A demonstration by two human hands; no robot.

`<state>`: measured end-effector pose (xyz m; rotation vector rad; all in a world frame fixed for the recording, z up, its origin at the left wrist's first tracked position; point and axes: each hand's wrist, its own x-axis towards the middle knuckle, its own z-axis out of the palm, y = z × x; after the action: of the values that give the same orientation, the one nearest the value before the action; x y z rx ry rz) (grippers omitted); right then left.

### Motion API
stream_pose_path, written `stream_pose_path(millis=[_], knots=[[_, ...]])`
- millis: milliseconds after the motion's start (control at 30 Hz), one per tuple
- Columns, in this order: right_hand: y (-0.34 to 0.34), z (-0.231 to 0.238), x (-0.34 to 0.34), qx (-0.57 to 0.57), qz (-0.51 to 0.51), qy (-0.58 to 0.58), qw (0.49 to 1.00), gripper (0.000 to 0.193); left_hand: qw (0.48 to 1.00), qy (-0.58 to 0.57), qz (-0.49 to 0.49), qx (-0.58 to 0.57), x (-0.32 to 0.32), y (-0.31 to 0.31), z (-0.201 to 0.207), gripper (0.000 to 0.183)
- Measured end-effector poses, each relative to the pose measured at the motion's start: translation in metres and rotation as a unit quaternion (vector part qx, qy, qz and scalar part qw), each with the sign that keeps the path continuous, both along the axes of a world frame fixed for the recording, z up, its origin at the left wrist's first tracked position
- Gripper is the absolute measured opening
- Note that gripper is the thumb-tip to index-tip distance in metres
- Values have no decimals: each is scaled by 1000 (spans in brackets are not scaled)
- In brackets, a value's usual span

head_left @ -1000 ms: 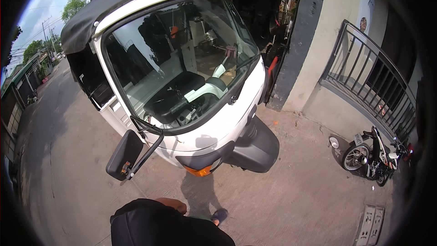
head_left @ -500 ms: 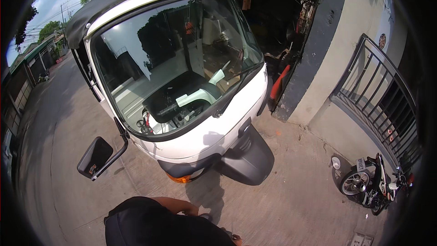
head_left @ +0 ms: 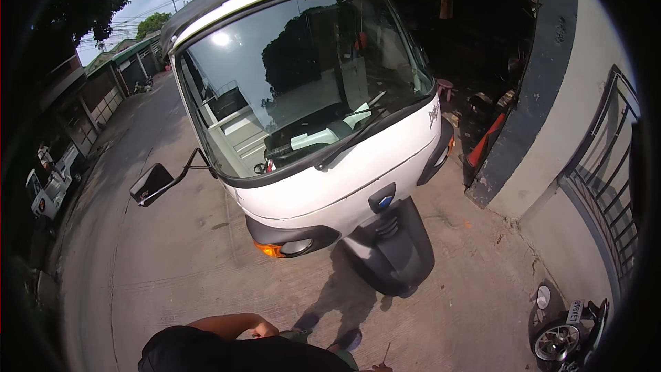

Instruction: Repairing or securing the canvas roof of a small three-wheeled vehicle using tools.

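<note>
A white three-wheeler [head_left: 323, 200] with a black roof, a wide windscreen [head_left: 289, 76] and a dark front mudguard [head_left: 392, 251] stands just ahead of me. My left hand [head_left: 265, 331] hangs low in front of my dark shirt, touching no part of the vehicle. Its fingers are small and partly hidden, so their pose is unclear. At the lower edge only a bit of my right hand [head_left: 381, 368] shows, closed around a thin rod-like tool [head_left: 387, 353] that points upward. The mudguard is the nearest vehicle part to both hands.
A side mirror [head_left: 153, 184] juts out from the three-wheeler on the left. To the right are a wall with a metal railing [head_left: 599, 179] and a parked motorcycle [head_left: 561, 341]. A dark doorway with a red object [head_left: 485, 141] lies behind. Across the street is a white vehicle [head_left: 58, 179].
My view has shifted left and nearer the street, so the three-wheeler shows more from its front. The motorcycle slid toward the lower right corner. My feet now show below me.
</note>
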<state>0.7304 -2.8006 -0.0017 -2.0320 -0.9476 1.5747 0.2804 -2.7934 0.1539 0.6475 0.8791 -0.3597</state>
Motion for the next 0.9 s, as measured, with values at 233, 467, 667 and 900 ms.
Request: stream_pose_path(millis=[233,467,667,900], knots=[[65,2,134,-86,0,40,996,23,963,106,245,17,50,-115,-11,39],[123,64,138,-72,158,82,981,27,831,365,411,90,156,-199,-11,38],[97,72,131,24,355,-40,934,28,804,401,378,225,235,-272,-64,33],[74,91,149,-3,522,-46,852,33,791,396,390,257,275,-306,-45,32]])
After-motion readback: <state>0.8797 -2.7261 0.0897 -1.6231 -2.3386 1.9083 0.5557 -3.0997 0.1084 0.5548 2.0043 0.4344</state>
